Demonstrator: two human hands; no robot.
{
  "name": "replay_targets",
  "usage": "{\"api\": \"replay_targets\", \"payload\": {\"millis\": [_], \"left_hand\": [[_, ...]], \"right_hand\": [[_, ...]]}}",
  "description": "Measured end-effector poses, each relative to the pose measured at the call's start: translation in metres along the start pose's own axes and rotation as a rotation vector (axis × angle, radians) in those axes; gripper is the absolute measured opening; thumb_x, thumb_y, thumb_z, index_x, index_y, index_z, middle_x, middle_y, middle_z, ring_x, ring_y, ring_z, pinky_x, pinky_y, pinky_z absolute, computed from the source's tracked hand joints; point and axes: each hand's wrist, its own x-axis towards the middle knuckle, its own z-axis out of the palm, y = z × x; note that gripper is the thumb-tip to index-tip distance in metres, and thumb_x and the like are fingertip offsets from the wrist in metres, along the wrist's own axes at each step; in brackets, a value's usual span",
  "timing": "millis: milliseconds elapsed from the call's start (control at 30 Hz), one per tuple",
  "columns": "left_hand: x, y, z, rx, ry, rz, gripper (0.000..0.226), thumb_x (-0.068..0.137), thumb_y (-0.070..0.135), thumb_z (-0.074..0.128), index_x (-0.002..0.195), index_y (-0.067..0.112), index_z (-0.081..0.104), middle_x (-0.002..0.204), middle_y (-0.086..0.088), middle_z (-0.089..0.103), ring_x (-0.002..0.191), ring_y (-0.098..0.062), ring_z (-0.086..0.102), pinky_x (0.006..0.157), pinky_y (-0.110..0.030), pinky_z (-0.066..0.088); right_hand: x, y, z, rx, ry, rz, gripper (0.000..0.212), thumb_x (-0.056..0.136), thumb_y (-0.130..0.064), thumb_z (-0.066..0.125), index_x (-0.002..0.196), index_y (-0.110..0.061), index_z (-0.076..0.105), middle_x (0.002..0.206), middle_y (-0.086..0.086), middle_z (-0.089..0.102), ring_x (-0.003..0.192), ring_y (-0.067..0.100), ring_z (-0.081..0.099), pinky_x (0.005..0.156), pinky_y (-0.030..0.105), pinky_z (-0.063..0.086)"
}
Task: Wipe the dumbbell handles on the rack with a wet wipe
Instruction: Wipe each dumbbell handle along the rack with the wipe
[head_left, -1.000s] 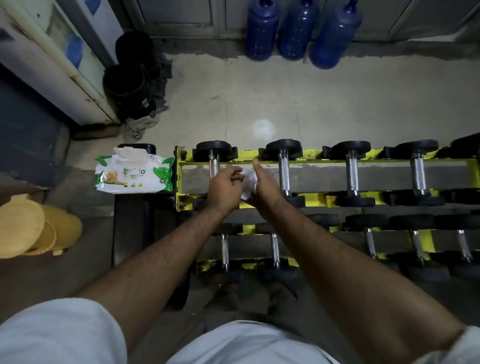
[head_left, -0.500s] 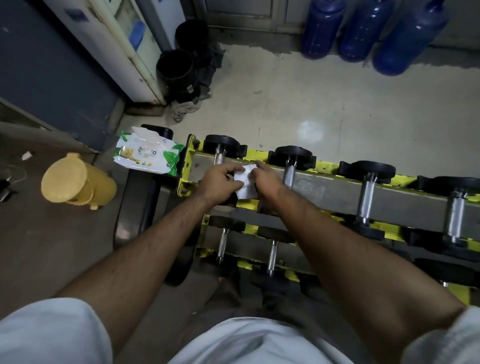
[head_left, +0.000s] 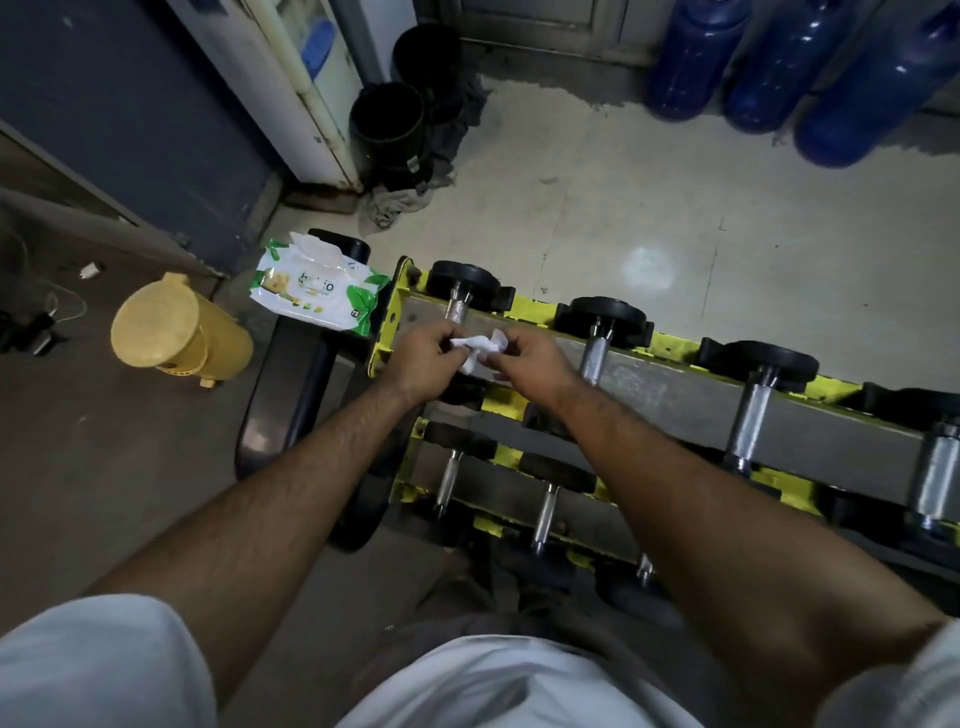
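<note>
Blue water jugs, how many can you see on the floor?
3, lined along the far wall at top right: one, the next to its right, and the last nearest the frame edge. More may sit out of frame.

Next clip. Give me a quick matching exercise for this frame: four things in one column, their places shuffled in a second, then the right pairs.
Things:
1. crumpled white wet wipe
2. green-and-white pack of wipes
3. yellow plastic bin
4. blue water jugs

Places:
A. on the floor at far left
B. along the back wall
C. held between both hands
D. just beyond the yellow rack's left end

Pairs: 1-C, 2-D, 3-A, 4-B
</note>
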Motion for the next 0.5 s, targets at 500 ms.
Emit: {"api": "replay_targets", "payload": {"millis": [500], "left_hand": [[0.014, -0.027, 0.011, -0.245, 0.013, -0.191, 0.029, 0.084, -0.009, 0.061, 0.091, 0.02, 0.058, 0.075, -0.003, 0.063, 0.058, -0.021, 0.061, 0.056, -0.027, 0.052]], "right_hand": [[0.014, 0.003, 0.013, 0.115, -0.019, 0.203, 0.022, 0.098, -0.023, 0.057, 0.109, -0.012, 0.073, 0.102, 0.008, 0.073, 0.084, 0.016, 0.071, 0.073, 0.029, 0.06]]}}
